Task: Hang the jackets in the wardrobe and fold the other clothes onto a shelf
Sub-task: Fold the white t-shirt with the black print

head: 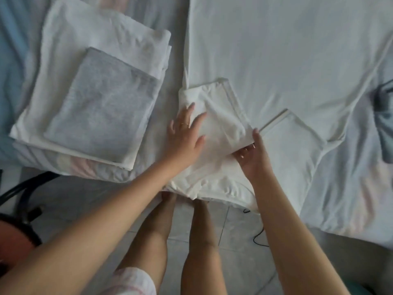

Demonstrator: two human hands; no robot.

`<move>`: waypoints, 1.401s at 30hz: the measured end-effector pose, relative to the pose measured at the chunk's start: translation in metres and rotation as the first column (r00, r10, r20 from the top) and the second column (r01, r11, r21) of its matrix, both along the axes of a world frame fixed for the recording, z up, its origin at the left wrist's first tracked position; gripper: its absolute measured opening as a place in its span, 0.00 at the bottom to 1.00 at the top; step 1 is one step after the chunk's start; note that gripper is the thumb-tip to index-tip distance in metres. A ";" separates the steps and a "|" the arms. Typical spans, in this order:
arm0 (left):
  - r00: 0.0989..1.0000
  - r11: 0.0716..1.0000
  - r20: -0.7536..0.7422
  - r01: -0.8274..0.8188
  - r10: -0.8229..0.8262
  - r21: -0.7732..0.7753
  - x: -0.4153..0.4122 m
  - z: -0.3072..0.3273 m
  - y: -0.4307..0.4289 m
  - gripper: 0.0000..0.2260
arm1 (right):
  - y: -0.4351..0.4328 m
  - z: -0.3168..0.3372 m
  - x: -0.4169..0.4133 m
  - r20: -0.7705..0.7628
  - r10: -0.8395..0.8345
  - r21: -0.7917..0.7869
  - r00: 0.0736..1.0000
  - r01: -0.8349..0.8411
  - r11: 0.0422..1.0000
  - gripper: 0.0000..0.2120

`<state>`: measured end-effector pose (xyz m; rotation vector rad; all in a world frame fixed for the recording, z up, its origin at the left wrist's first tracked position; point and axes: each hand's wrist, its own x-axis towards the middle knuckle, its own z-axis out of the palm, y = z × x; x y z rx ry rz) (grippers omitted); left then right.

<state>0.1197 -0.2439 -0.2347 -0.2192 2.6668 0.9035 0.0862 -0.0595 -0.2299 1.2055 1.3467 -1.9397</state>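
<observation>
Near the bed's near edge, the left hand, fingers spread flat, is pressing the folded white garment while the right hand is gripping the fold's right edge, fingers curled beneath.

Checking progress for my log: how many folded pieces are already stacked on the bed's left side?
2: a grey piece on top, a larger white piece beneath it. Its layered edges may hide more.

bed over tiled floor (chair left)
</observation>
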 end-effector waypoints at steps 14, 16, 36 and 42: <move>0.816 0.817 0.226 0.565 -0.532 -0.117 -0.119 0.020 -0.056 0.08 | 0.018 -0.011 0.003 0.026 0.589 0.716 0.808 -0.427 0.553 0.05; 0.782 0.768 0.248 0.617 -0.572 -0.173 -0.119 0.025 -0.059 0.10 | 0.021 -0.015 -0.001 0.095 0.607 0.677 0.789 -0.498 0.542 0.05; 0.967 0.913 0.028 0.249 -0.254 -0.322 -0.096 -0.012 -0.085 0.13 | -0.060 -0.016 -0.095 0.067 0.857 0.748 0.511 -0.594 0.296 0.23; 0.990 0.945 -0.015 0.131 -0.142 -0.298 -0.084 -0.011 -0.071 0.19 | -0.071 -0.017 -0.124 0.086 0.835 0.780 0.544 -0.558 0.283 0.08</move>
